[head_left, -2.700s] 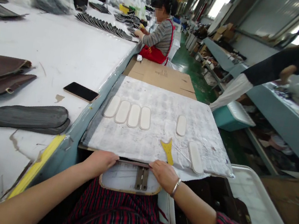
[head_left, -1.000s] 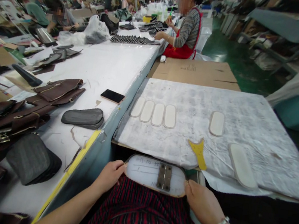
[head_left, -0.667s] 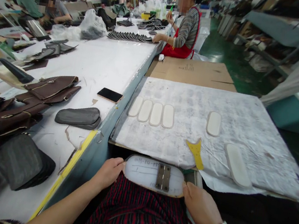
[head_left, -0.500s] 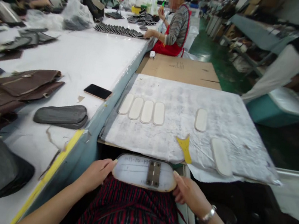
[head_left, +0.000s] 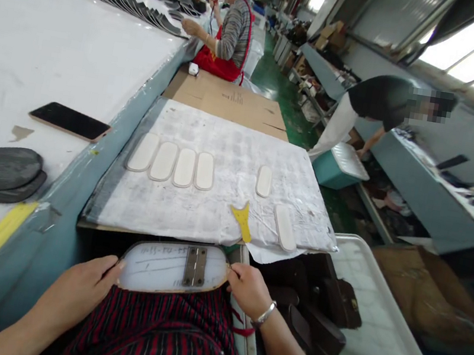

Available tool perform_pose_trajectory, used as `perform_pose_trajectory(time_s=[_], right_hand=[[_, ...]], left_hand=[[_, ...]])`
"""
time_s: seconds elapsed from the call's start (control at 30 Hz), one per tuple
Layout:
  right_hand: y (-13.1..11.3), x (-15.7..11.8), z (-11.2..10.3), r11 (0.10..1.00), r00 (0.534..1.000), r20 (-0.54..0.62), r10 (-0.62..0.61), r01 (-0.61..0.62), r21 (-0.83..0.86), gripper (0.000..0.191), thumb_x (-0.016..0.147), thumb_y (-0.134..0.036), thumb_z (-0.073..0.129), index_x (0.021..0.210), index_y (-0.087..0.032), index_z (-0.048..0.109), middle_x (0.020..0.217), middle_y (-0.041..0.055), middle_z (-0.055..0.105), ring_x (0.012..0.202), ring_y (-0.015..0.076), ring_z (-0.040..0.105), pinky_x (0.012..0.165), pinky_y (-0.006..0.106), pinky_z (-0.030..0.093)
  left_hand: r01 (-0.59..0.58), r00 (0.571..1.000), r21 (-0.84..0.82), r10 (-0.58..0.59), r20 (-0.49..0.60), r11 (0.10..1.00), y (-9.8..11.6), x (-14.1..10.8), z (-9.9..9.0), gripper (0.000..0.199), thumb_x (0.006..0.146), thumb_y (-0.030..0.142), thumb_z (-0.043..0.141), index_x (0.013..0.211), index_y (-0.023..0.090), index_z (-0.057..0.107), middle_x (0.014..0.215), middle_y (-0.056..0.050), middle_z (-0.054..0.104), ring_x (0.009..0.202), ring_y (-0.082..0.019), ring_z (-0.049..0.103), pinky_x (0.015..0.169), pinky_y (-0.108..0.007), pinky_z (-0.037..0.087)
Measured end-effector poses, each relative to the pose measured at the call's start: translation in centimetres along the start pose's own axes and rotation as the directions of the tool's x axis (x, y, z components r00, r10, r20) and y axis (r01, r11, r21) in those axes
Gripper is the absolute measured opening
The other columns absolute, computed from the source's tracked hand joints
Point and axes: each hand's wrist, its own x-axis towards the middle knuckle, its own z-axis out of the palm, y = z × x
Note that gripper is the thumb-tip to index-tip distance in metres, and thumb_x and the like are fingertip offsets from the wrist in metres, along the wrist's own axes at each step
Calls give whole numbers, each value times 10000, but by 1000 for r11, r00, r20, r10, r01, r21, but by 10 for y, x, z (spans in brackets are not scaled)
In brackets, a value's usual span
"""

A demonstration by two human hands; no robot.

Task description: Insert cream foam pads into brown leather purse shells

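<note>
White plate [head_left: 154, 269] is gripped at ends btwn L hand [head_left: 78, 287] & R hand [head_left: 249, 290], long axis crosswise, w/ hinge [head_left: 195, 267] nearer R.

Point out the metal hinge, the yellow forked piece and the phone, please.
Metal hinge [head_left: 195, 267]: head view, centre of its plates.
Yellow forked piece [head_left: 242, 221]: head view, middle of its body.
Phone [head_left: 70, 120]: head view, middle of its dark screen.
</note>
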Motion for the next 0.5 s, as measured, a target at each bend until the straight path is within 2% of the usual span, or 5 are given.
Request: perform_pose_trajectory(time_s=[0.13, 0.3, 0.4, 0.5], right_hand=[[10, 9, 8, 974, 988, 72, 134, -145, 174, 275, 805, -278, 372, 552, -179, 418, 482, -25, 512, 468, 99, 538, 433, 185, 346], [15, 17, 12, 947, 972, 123, 202, -226, 229, 252, 786, -269, 376, 566, -175, 453, 461, -23, 512, 416, 104, 539, 380, 179, 375], [10, 20, 8, 927, 959, 175, 223, -264, 266, 251, 783, -271, 398, 562, -167, 456, 461, -19, 510, 422, 102, 541, 386, 177, 407], [4, 23, -3, 902, 935, 275, 225, -306, 304, 279, 801, -303, 400, 584, -149, 484, 497, 0, 534, 443, 103, 552, 408, 187, 444]], left_hand=[[-52, 999, 80, 51, 7, 995, 4, -3, 1, 322, 823, 405, 295, 668, 209, 499, 680, -34, 587, 710, -211, 568, 667, -304, 363], [-11, 1000, 89, 10, 8, 996, 7, -6, 3, 336, 848, 400, 276, 666, 206, 481, 678, -26, 578, 703, -198, 565, 656, -299, 352], [-12, 1000, 88, 13, -1, 996, 7, -6, 3, 349, 852, 411, 266, 659, 204, 471, 668, -23, 567, 691, -192, 560, 658, -299, 347], [-20, 1000, 68, 20, 4, 997, 8, -4, -1, 362, 845, 434, 271, 651, 203, 470, 649, -16, 559, 676, -188, 558, 650, -294, 347]])
